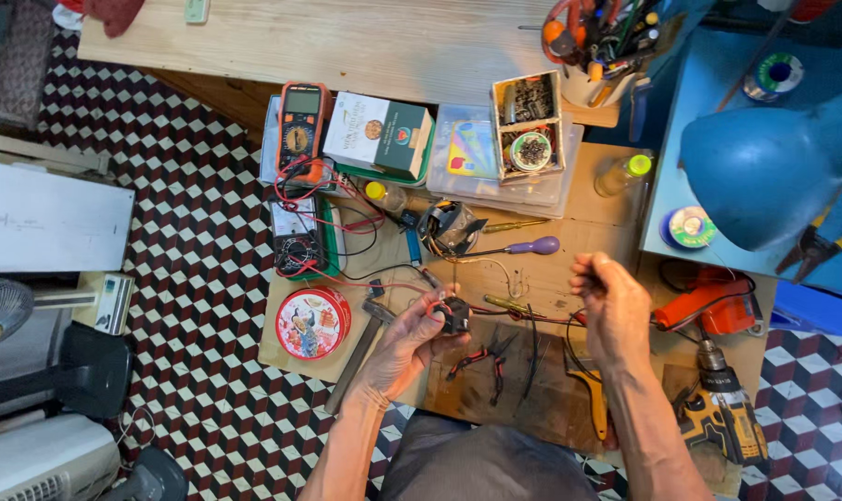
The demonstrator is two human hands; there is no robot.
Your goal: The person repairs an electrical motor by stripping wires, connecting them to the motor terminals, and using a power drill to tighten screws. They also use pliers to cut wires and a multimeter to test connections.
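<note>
My left hand point(404, 341) holds a small black motor-like part point(455, 315) with red and black wires trailing to the right over a low wooden workboard point(616, 213). My right hand point(614, 306) hovers to the right of it, fingers curled together; a thin wire runs toward it, but I cannot tell whether the fingers pinch it. Red-handled pliers point(481, 357) lie just below the part. A purple-handled screwdriver point(523, 248) and a dark round coil-like part point(447, 227) lie beyond it.
A round red tin point(312, 322), a hammer point(358, 353), two multimeters point(302, 125), a book point(379, 133), clear parts boxes point(523, 139), yellow pliers point(590, 394), a yellow cordless drill point(722, 408), an orange tool point(708, 306) and a blue desk lamp point(764, 172) crowd the workboard. Checkered floor lies left.
</note>
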